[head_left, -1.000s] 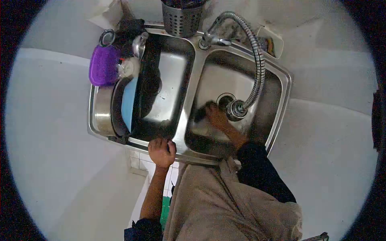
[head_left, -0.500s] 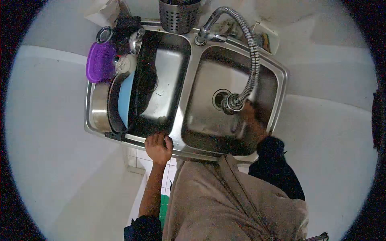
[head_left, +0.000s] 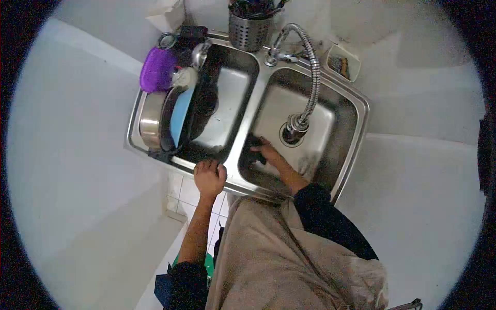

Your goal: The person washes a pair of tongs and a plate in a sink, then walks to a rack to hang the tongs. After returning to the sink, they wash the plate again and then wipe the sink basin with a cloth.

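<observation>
My right hand (head_left: pixel 268 151) is inside the right basin (head_left: pixel 323 147), low against its left wall. Its fingers are closed on a dark pad (head_left: pixel 255 146), soft-looking and partly hidden by the hand. Over the front edge of the sink, my left hand (head_left: pixel 209 177) curls its fingers on the metal rim (head_left: pixel 185 166), in front of the left basin (head_left: pixel 235 82). The tap's flexible spring hose (head_left: pixel 315 77) arches over the right basin, and its spray head (head_left: pixel 297 124) hangs above the drain, behind my right hand.
Left of the left basin stand a steel pot (head_left: pixel 151 121), a light blue dish (head_left: pixel 181 116) and a purple container (head_left: pixel 157 70). A perforated utensil holder (head_left: pixel 250 33) is at the back. A white caddy (head_left: pixel 351 72) with a sponge-like item sits at the back right.
My right hand has moved left across the basin, from beside the spray head to the left wall. My left hand stays on the rim. The view has shifted slightly.
</observation>
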The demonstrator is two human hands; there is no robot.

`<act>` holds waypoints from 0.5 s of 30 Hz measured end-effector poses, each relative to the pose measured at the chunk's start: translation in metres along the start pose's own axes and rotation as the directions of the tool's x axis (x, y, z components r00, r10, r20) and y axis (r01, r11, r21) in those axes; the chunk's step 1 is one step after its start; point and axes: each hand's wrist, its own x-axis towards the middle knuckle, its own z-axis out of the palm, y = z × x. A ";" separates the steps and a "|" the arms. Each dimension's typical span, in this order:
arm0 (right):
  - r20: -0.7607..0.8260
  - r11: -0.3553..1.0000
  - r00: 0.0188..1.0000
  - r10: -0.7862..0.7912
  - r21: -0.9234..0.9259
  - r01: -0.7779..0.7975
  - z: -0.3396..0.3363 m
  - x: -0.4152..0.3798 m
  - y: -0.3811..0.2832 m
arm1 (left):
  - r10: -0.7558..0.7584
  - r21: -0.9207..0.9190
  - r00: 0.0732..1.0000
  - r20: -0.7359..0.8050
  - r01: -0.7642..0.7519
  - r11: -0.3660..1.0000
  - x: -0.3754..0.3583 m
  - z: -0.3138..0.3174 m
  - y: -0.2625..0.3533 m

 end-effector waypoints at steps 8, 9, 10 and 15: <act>-0.061 0.897 0.979 -0.195 0.394 0.203 -0.020 -0.080 -0.120 | 0.026 -0.045 0.994 -0.105 -0.031 0.998 -0.003 0.006 -0.006; -0.090 0.921 0.948 -0.305 0.226 0.318 -0.012 -0.069 -0.126 | 0.032 -0.054 0.993 -0.113 -0.038 0.998 -0.004 0.009 -0.009; -0.099 0.906 0.905 -0.415 0.051 0.421 -0.002 -0.049 -0.135 | 0.038 -0.061 0.992 -0.120 -0.045 0.997 -0.005 0.011 -0.012; -0.053 0.609 0.806 -0.589 -0.685 0.400 0.029 0.072 -0.184 | -0.029 -0.056 1.000 -0.007 0.028 0.998 -0.004 0.002 -0.009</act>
